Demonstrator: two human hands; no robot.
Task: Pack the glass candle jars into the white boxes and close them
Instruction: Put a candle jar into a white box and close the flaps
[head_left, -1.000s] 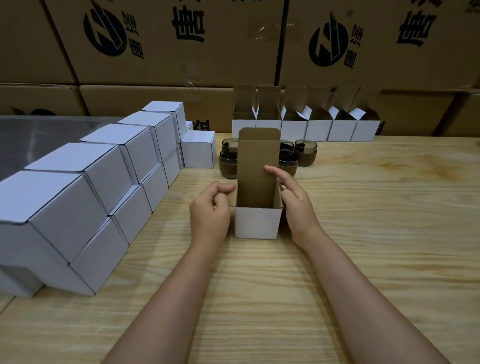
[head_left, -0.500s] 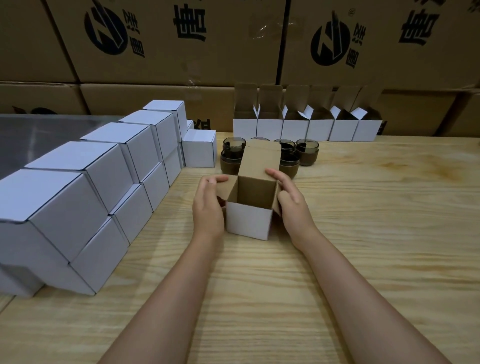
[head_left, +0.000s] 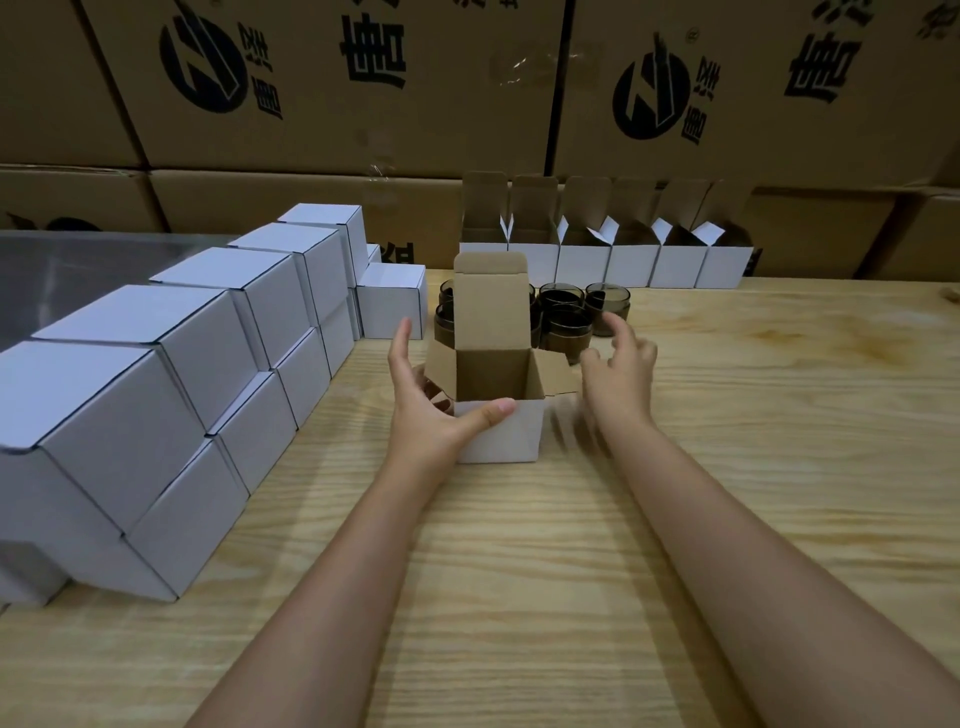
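Since half a second ago the right hand has left the box and swung toward the jars. Closed white boxes are stacked at the left, the nearest cut off by the frame. On the table the left hand braces the open box, thumb flat on its front wall and fingers straight and spread, partly hidden by the left flap. The upright lid hides several jars behind it. The right hand is blurred, fingers loosely curled, apart, holding nothing.
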